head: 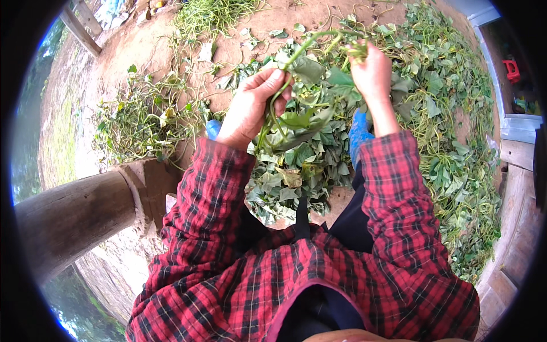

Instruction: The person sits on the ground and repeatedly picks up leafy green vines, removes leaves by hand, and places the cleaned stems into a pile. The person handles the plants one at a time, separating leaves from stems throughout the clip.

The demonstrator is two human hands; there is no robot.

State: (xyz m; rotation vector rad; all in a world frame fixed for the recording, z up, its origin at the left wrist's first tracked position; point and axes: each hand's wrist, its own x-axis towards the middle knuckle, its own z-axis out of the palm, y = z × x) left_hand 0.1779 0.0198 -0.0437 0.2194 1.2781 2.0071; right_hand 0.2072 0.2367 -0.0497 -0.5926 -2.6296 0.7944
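Observation:
A long green leafy vine (301, 49) runs between my hands in front of me. My left hand (256, 100) pinches its stem between thumb and fingers, with several leaves (299, 119) hanging beside and below it. Farther out on the right, my right hand (372, 70) is closed around a small bunch of green stems (358, 51). The vine arches over toward that bunch; blur hides whether they join. Beneath my hands, a pile of loose green leaves (295, 179) lies on the bare earth between my blue boots (359, 132).
Stripped-looking vines (145, 115) lie in a tangle at the left, and green stems (209, 15) are heaped at the far side. A broad leafy heap (448, 145) covers the right. A thick wooden post (81, 218) stands close on my left; wooden boards (517, 222) edge the right.

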